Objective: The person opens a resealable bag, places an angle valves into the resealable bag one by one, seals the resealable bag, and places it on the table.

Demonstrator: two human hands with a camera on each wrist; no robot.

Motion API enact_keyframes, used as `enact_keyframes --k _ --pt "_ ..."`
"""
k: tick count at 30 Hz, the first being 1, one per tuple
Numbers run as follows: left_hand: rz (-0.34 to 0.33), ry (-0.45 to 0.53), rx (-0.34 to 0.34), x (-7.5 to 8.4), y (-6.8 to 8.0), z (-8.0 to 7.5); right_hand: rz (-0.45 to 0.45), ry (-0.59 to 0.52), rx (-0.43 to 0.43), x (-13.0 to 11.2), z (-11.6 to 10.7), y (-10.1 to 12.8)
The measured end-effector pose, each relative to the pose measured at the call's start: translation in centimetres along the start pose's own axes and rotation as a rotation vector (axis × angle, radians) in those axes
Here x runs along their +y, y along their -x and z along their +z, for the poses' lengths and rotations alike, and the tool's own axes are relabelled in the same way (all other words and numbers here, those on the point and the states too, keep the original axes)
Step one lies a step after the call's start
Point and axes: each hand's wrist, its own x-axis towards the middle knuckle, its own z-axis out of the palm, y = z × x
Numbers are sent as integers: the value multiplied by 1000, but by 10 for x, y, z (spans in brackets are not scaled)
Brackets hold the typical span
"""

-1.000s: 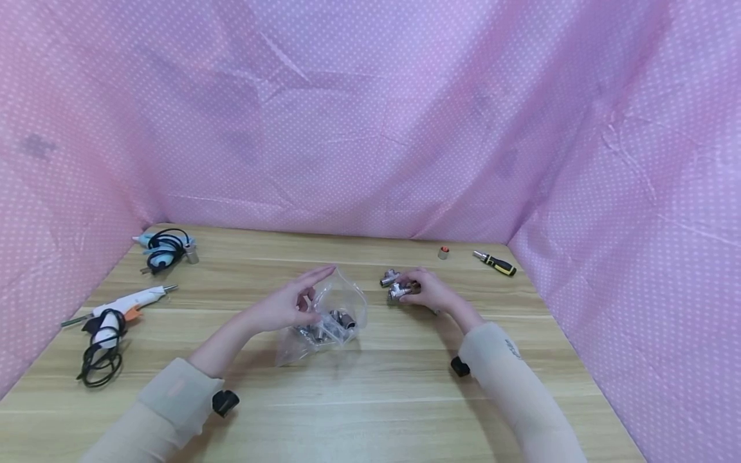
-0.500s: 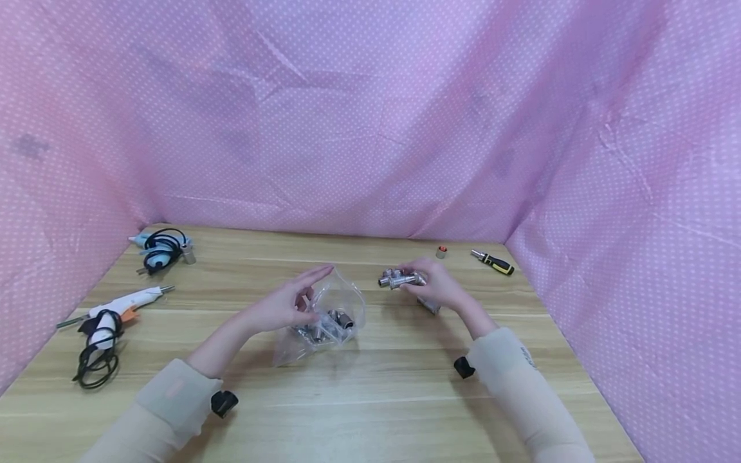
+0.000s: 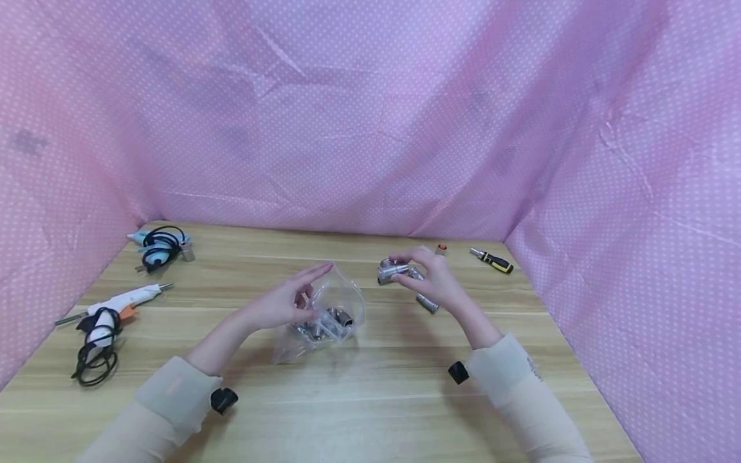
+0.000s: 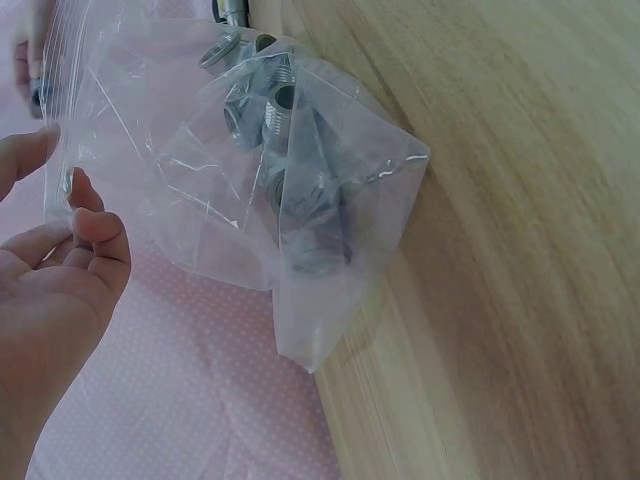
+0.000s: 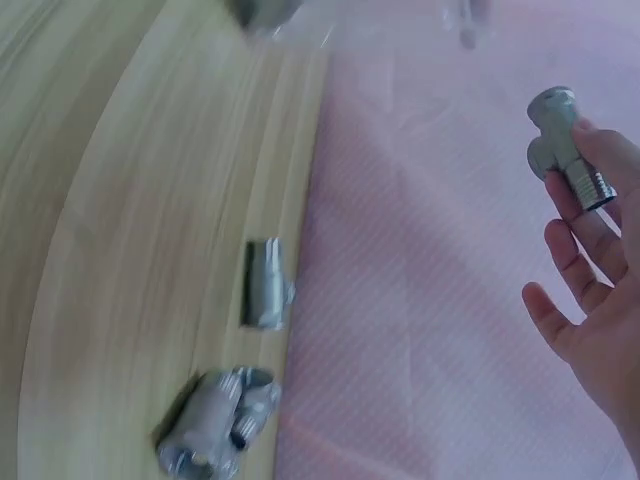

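The left hand (image 3: 283, 303) pinches open the clear bag (image 3: 330, 312), several metal fittings (image 4: 275, 150) already inside; right of it the right hand (image 3: 437, 283) grips one fitting (image 5: 565, 150) aloft; two more fittings (image 5: 235, 400) remain on the table (image 3: 376, 399).

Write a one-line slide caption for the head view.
Left hand holds a clear bag of metal fittings; right hand lifts one fitting.

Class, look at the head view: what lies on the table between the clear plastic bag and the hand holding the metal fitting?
Only bare wooden table separates the clear plastic bag from the right hand in the head view.
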Motion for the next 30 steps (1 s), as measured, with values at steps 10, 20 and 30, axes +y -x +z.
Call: enact_keyframes --k 10,20,30 --pt "-5 -1 -2 0 -1 0 -81 -47 93 -33 21 -2" --pt "-13 -10 -14 2 -1 0 -188 -36 -79 -33 54 -5" --pt "6 -17 -13 3 -1 0 -216 39 -178 -29 67 -6"
